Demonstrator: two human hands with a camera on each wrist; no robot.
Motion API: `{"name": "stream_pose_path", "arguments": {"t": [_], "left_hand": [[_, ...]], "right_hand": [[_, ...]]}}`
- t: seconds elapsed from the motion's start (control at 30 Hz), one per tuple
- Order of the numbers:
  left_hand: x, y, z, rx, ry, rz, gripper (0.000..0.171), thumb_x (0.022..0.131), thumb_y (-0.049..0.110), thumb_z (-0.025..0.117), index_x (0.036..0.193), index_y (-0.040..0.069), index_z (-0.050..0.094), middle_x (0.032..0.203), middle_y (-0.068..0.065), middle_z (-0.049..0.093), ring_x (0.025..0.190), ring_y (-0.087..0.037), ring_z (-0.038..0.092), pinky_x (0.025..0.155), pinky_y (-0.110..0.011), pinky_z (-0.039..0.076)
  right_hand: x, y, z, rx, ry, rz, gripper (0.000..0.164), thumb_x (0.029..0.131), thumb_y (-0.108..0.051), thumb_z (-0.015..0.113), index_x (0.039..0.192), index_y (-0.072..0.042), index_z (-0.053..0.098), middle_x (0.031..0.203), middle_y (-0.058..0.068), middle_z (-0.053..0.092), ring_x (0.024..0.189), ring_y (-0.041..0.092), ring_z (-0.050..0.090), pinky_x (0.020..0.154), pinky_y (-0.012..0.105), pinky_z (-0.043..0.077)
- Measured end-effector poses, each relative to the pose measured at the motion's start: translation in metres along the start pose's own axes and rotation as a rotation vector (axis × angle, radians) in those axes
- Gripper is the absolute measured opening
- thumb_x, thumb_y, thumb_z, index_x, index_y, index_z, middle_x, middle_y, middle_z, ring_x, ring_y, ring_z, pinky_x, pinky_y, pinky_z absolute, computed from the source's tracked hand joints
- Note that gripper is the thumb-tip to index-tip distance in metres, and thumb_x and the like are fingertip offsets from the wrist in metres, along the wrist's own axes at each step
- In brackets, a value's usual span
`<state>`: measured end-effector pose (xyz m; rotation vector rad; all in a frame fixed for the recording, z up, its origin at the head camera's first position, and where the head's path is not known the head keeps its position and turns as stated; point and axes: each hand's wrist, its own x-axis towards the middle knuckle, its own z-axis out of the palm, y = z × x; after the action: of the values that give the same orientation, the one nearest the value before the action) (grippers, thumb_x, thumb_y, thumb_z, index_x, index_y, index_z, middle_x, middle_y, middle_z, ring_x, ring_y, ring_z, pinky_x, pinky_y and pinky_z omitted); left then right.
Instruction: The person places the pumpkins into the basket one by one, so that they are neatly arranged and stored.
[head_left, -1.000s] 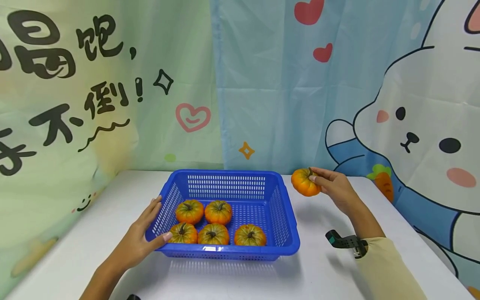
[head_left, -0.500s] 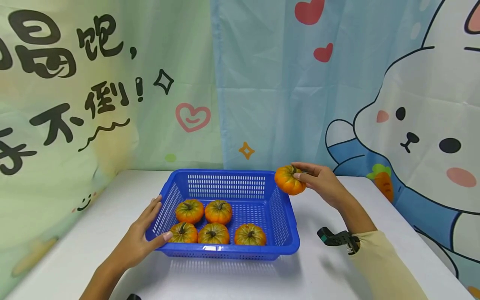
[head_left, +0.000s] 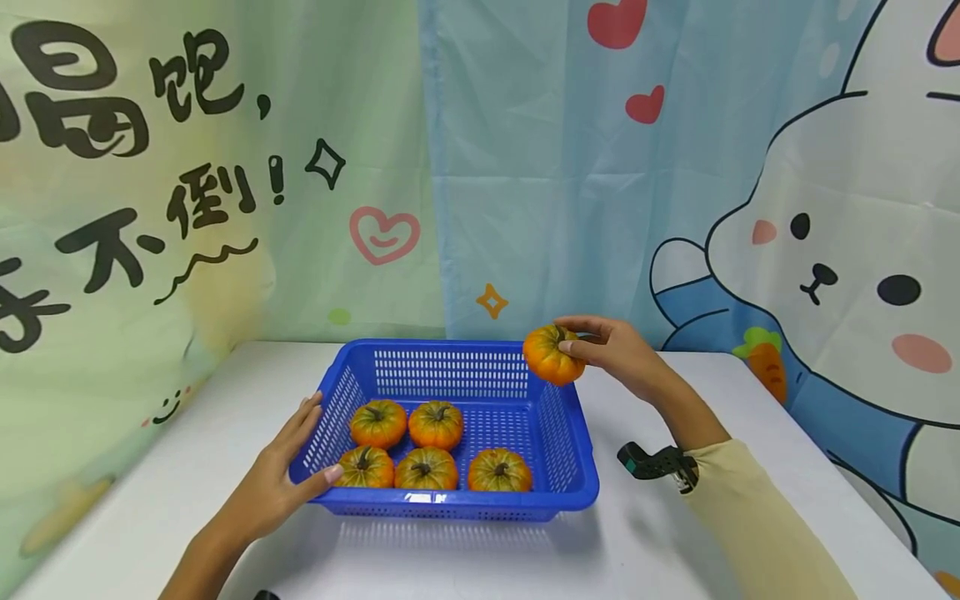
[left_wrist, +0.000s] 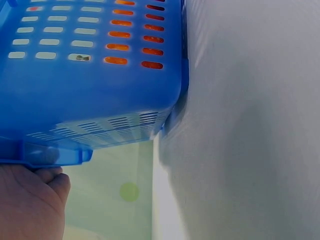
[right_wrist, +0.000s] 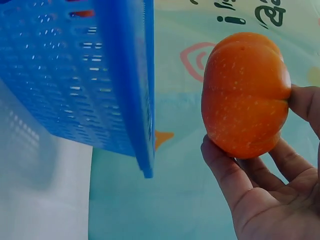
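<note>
My right hand (head_left: 618, 354) pinches a small orange pumpkin (head_left: 553, 355) near its stem, above the right rim of a blue plastic basket (head_left: 517, 504). In the right wrist view the pumpkin's smooth underside (right_wrist: 245, 95) faces the camera, with thumb and fingers on its sides. Several more small pumpkins (head_left: 435, 425) sit upright inside the basket, mostly toward its left and front. At the basket's front-left corner my left hand (head_left: 273, 479) rests on the rim, fingers fairly straight along the left side and thumb at the front edge. Only part of that hand (left_wrist: 32, 202) shows in the left wrist view.
The basket stands on a white table (head_left: 450, 562). A printed cloth backdrop (head_left: 502, 167) with a cartoon rabbit, hearts and lettering hangs behind. A dark wrist-worn device (head_left: 656, 462) projects from the right sleeve.
My right hand has carried the held pumpkin leftward and slightly up, from right of the basket to above its right rim. The left hand and the basket have stayed in place.
</note>
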<state>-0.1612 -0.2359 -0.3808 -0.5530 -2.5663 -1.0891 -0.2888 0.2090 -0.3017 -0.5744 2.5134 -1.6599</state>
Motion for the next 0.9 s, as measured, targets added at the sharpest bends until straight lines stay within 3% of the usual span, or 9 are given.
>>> {"name": "stream_pose_path", "arguments": {"t": [0.33, 0.57, 0.9], "left_hand": [[0.002, -0.003, 0.002, -0.002, 0.003, -0.005, 0.082, 0.086, 0.029, 0.068, 0.149, -0.006, 0.028, 0.16, -0.015, 0.019, 0.145, -0.042, 0.011, 0.104, -0.071, 0.018], [0.001, -0.003, 0.003, -0.006, 0.014, 0.001, 0.082, 0.086, 0.028, 0.069, 0.149, -0.007, 0.029, 0.159, -0.016, 0.02, 0.145, -0.04, 0.011, 0.105, -0.071, 0.018], [0.001, 0.0, 0.002, -0.008, 0.007, 0.003, 0.082, 0.086, 0.028, 0.069, 0.149, -0.007, 0.029, 0.159, -0.015, 0.019, 0.144, -0.042, 0.012, 0.104, -0.071, 0.019]], "right_hand": [[0.007, -0.014, 0.011, 0.005, -0.126, -0.025, 0.049, 0.092, -0.026, 0.068, 0.133, -0.003, 0.057, 0.124, 0.015, 0.061, 0.108, 0.029, 0.06, 0.09, 0.039, 0.052], [0.015, -0.022, 0.02, 0.002, -0.202, -0.05, 0.05, 0.093, -0.024, 0.066, 0.137, -0.002, 0.054, 0.129, 0.016, 0.058, 0.111, 0.029, 0.059, 0.092, 0.041, 0.051], [0.028, -0.029, 0.035, -0.05, -0.229, -0.06, 0.053, 0.092, -0.029, 0.068, 0.137, -0.005, 0.056, 0.131, 0.013, 0.058, 0.115, 0.026, 0.059, 0.094, 0.038, 0.05]]}}
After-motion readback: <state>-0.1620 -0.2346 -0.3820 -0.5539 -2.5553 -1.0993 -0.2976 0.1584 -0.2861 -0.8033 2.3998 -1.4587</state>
